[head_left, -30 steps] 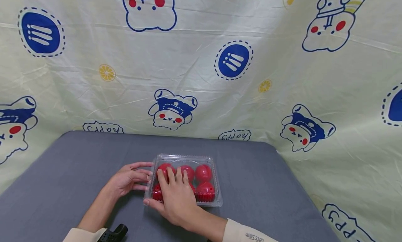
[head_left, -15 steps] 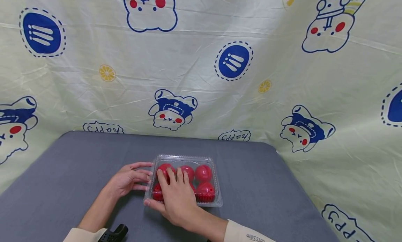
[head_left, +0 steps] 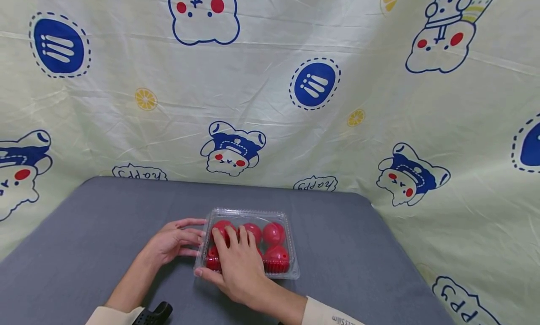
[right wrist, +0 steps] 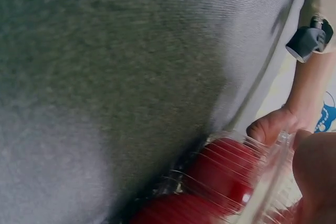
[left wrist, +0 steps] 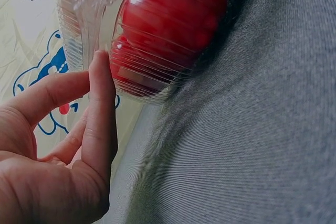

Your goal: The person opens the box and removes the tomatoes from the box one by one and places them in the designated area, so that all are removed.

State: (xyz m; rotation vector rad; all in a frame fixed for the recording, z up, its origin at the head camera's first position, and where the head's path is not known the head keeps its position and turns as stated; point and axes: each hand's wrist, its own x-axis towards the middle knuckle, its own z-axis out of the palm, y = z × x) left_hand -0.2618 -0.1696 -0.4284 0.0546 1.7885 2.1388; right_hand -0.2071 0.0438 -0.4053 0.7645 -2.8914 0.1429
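Note:
A clear plastic clamshell box [head_left: 259, 217] with several round red fruits [head_left: 273, 233] inside sits on the grey cloth, its lid down. My right hand [head_left: 242, 271] lies across the lid's left part, fingers spread, thumb at the front left corner; it hides some of the fruits. Beside the box's left side is my left hand [head_left: 175, 240], palm inward, fingers extended. In the left wrist view, a fingertip of the left hand [left wrist: 63, 166] touches the rim flange near the ribbed wall [left wrist: 149, 87]. The right wrist view shows the right thumb [right wrist: 317, 169] near the rim.
The grey cloth-covered table [head_left: 337, 250] spreads around the box. Behind it hangs a pale curtain [head_left: 270, 128] printed with cartoon bears and orange slices. A black wrist strap [head_left: 153, 313] is on the left forearm.

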